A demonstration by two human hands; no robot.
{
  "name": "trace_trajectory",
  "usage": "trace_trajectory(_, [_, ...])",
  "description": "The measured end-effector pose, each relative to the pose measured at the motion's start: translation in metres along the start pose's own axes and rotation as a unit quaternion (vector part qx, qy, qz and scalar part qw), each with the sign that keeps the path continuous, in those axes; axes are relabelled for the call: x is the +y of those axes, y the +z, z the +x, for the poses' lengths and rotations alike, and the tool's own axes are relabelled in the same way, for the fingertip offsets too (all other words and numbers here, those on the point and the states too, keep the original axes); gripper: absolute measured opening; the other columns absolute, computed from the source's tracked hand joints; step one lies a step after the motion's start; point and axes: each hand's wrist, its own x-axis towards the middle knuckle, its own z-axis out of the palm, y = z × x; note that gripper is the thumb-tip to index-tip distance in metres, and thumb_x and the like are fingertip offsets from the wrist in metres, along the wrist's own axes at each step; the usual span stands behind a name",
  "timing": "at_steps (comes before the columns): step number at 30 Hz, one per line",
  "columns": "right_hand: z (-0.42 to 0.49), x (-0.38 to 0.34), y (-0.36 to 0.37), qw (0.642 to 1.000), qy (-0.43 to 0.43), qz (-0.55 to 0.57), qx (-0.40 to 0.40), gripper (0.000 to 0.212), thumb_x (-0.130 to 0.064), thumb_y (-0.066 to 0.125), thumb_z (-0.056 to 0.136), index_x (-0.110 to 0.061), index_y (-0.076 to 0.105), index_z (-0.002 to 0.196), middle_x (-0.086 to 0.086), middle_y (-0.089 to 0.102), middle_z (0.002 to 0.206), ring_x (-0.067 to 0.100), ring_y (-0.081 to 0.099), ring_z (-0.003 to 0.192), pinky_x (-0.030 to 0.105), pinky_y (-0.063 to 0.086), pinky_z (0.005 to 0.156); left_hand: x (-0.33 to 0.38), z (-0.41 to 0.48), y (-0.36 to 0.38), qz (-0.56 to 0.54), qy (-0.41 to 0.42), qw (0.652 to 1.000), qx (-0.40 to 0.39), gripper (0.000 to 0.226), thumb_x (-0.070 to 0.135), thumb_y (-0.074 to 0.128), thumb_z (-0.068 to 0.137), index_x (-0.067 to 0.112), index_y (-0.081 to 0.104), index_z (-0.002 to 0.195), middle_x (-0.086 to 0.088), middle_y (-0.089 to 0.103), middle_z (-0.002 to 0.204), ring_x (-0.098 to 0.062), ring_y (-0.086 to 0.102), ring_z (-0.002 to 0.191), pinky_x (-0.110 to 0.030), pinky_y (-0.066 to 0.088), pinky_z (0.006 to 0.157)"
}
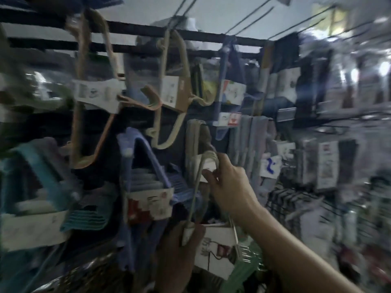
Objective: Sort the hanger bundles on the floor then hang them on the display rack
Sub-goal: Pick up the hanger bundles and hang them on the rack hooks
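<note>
The picture is blurred by motion. My right hand [227, 182] is raised in the middle of the view, fingers pinched on the top of a grey-white hanger bundle [197, 187] that hangs against the display rack [131, 28]. My left hand [179, 240] is lower, in shadow, gripping the bottom end of the same bundle. A green hanger bundle with a white label [218, 248] sits just right of my left hand. Beige [169, 85], peach [84, 102] and blue [139, 166] bundles hang on the rack.
Dark horizontal rack bars run across the top. A teal bundle [38, 176] hangs at the left. Packaged goods with white cards [325, 166] fill the right side, and black wire items [296, 199] lie below them. Thin rods slant overhead.
</note>
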Motion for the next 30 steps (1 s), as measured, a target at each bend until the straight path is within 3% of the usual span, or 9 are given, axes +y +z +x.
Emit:
trace_trajectory(2, [-0.008, 0.031, -0.02, 0.999, 0.022, -0.015, 0.031, 0.024, -0.048, 0.044, 0.107, -0.025, 0.051, 0.109, 0.005, 0.067, 0.083, 0.034, 0.064, 0.075, 0.047, 0.052, 0.062, 0.001, -0.002, 0.042, 0.007, 0.0, 0.999, -0.031, 0.046, 0.076, 0.068, 0.078, 0.032, 0.072, 0.092, 0.008, 0.072, 0.088, -0.011, 0.066, 0.09, -0.037, 0.055, 0.089])
trace_trajectory(4, [-0.017, 0.064, -0.042, 0.998, 0.044, -0.025, 0.023, 0.018, -0.044, 0.044, 0.107, -0.028, 0.051, 0.111, 0.005, 0.067, 0.084, 0.032, 0.065, 0.075, 0.048, 0.056, 0.064, 0.008, -0.008, 0.081, 0.043, 0.033, 0.997, -0.063, 0.047, 0.082, 0.06, 0.079, 0.041, 0.07, 0.1, 0.015, 0.071, 0.087, -0.008, 0.066, 0.092, -0.041, 0.054, 0.093])
trace_trajectory(8, [-0.023, 0.131, -0.089, 0.993, 0.087, -0.08, -0.009, 0.044, -0.019, 0.049, 0.104, -0.033, 0.033, 0.142, 0.003, 0.06, 0.071, 0.028, 0.062, 0.062, 0.043, 0.056, 0.057, 0.052, -0.014, 0.154, 0.097, 0.151, 0.98, -0.085, 0.034, 0.072, 0.045, 0.095, 0.043, 0.056, 0.11, 0.017, 0.068, 0.083, -0.002, 0.065, 0.076, -0.037, 0.055, 0.074])
trace_trajectory(11, [-0.023, 0.179, -0.128, 0.99, 0.096, -0.095, -0.027, 0.033, -0.014, 0.054, 0.1, -0.022, 0.038, 0.128, 0.003, 0.058, 0.074, 0.026, 0.058, 0.064, 0.037, 0.046, 0.054, 0.089, -0.006, 0.215, 0.146, 0.204, 0.966, -0.056, 0.028, 0.05, 0.05, 0.102, 0.046, 0.047, 0.13, 0.016, 0.072, 0.097, -0.006, 0.071, 0.083, -0.037, 0.059, 0.073])
trace_trajectory(16, [-0.006, 0.258, -0.198, 0.985, 0.106, -0.127, -0.038, 0.033, -0.004, 0.052, 0.095, -0.018, 0.039, 0.123, 0.005, 0.056, 0.078, 0.032, 0.058, 0.075, 0.042, 0.048, 0.061, 0.145, -0.001, 0.322, 0.205, 0.252, 0.946, -0.019, 0.033, 0.045, 0.037, 0.104, 0.04, 0.047, 0.135, 0.009, 0.069, 0.111, -0.014, 0.068, 0.098, -0.041, 0.059, 0.084])
trace_trajectory(21, [0.032, 0.323, -0.24, 0.985, 0.09, -0.148, -0.022, 0.042, -0.007, 0.054, 0.099, -0.021, 0.045, 0.138, 0.007, 0.062, 0.083, 0.033, 0.064, 0.078, 0.041, 0.049, 0.057, 0.173, 0.015, 0.407, 0.214, 0.216, 0.953, -0.002, 0.037, 0.047, 0.035, 0.103, 0.041, 0.037, 0.14, 0.0, 0.074, 0.103, -0.021, 0.075, 0.08, -0.04, 0.064, 0.068])
trace_trajectory(24, [0.057, 0.343, -0.257, 0.989, 0.075, -0.12, -0.042, 0.031, -0.011, 0.058, 0.098, -0.023, 0.047, 0.124, 0.005, 0.063, 0.083, 0.029, 0.062, 0.073, 0.046, 0.057, 0.061, 0.189, 0.037, 0.435, 0.203, 0.199, 0.959, 0.006, 0.036, 0.036, 0.044, 0.107, 0.039, 0.037, 0.142, 0.001, 0.075, 0.1, -0.015, 0.075, 0.077, -0.036, 0.064, 0.061])
trace_trajectory(27, [0.082, 0.365, -0.259, 0.995, 0.061, -0.077, -0.031, 0.018, -0.036, 0.054, 0.098, -0.028, 0.048, 0.113, 0.001, 0.067, 0.086, 0.024, 0.066, 0.073, 0.048, 0.06, 0.063, 0.204, 0.058, 0.45, 0.236, 0.221, 0.946, -0.003, 0.03, 0.027, 0.047, 0.108, 0.026, 0.046, 0.139, 0.0, 0.074, 0.107, -0.016, 0.074, 0.088, -0.014, 0.053, 0.059])
trace_trajectory(30, [0.097, 0.383, -0.246, 0.992, 0.067, -0.103, -0.01, 0.016, -0.044, 0.049, 0.1, -0.028, 0.051, 0.102, -0.004, 0.066, 0.08, 0.021, 0.066, 0.068, 0.048, 0.06, 0.06, 0.208, 0.084, 0.459, 0.177, 0.208, 0.962, -0.009, 0.026, 0.031, 0.048, 0.106, 0.027, 0.045, 0.132, -0.002, 0.074, 0.108, -0.019, 0.074, 0.089, -0.014, 0.053, 0.057])
